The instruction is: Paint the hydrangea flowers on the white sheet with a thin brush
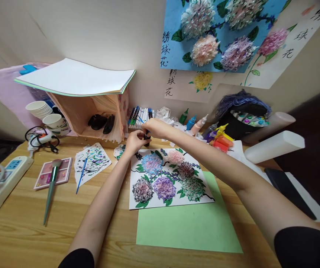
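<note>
My two hands come together on a small dark bottle (147, 139), which stands upright just beyond the far edge of a flower picture (173, 178) on the table (112, 230). My left hand (135, 143) closes its fingers round the side of the bottle, while my right hand (154, 128) comes over from above, fingers bent onto its top; exactly how they grip there, I can't tell.

The white picture carries six textured blooms in blue, pink, purple and dark tones among green leaves, and it overlaps a pale green sheet (187, 230) nearer to me. Just left of my left hand sits a small paint-stained dish (119, 151). Further left, a thin blue brush (83, 171) lies across a paint-smeared paper (98, 162), and a thick-headed brush (53, 184) rests partly on a pink case (65, 169).

Beyond my hands are a row of markers (137, 116) and crumpled white tissue (164, 112); paint bottles (191, 123) stand to the right of these, near the wall.
</note>
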Tool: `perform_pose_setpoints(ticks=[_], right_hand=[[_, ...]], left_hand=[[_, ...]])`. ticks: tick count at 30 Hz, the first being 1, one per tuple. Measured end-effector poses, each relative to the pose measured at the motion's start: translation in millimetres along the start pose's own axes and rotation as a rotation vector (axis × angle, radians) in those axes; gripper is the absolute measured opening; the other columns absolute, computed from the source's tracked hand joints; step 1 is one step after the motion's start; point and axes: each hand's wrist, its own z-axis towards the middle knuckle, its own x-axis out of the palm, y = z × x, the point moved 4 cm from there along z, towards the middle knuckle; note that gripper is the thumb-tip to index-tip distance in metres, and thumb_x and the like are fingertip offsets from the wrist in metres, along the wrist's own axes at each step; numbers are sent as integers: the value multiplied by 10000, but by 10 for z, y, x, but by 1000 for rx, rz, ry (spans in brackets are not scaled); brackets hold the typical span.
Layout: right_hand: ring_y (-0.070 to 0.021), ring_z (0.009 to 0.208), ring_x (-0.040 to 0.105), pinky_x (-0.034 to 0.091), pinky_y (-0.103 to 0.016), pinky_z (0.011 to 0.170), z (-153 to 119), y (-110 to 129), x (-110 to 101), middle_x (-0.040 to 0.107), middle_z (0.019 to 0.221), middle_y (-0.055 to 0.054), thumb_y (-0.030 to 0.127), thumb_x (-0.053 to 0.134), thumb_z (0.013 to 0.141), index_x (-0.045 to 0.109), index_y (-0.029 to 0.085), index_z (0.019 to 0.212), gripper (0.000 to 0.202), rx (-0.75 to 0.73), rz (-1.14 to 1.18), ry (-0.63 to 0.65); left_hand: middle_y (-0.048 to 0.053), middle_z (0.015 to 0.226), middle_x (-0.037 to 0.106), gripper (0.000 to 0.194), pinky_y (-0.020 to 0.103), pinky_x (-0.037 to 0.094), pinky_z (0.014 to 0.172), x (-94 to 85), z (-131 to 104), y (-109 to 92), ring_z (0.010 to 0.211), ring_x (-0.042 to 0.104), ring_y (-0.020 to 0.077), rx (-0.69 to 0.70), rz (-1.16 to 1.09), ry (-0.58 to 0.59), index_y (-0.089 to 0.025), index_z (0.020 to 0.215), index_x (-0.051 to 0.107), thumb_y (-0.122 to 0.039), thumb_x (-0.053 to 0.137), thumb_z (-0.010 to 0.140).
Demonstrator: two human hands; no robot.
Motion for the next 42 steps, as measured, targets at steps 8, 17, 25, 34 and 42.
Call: perform_pose_setpoints(ticks=[8,17,25,34,42], right_hand=[[-103,708,547,369,-214,666,20,-118,-50,671,780,2,-4,549,703,662,171,838,249,-288,119,116],[-108,811,616,413,-209,694,3,-176,-62,707,948,-25,79,615,745,635,179,1023,297,-304,114,93],[-189,740,625,385,-264,606,-27,-112,16,695,817,-108,261,616,817,672,130,921,175,-103,-63,31],[-247,748,658,409,-284,597,-35,-109,164,693,781,-145,343,559,866,660,125,900,243,-7,-193,34],[-206,850,647,405,-251,643,-103,-95,157,688,906,-101,197,588,845,639,184,977,142,-89,-229,74]], left_hand=[[85,799,725,260,325,533,701,-20,-2,-9,770,684,236,-35,-58,55,-137,755,650,-258,780,565],[98,860,740,275,352,546,760,-12,-20,18,810,698,247,-7,-121,58,-135,803,675,-235,792,575],[91,831,740,254,331,557,720,20,-32,55,767,701,225,-29,-124,42,-133,795,678,-191,786,573],[71,828,738,231,302,528,709,19,-104,-3,787,690,217,-23,-32,-19,-151,803,693,-178,764,585],[91,855,735,232,325,504,715,11,-159,-109,810,682,251,-58,82,-86,-151,807,699,-200,756,587]])
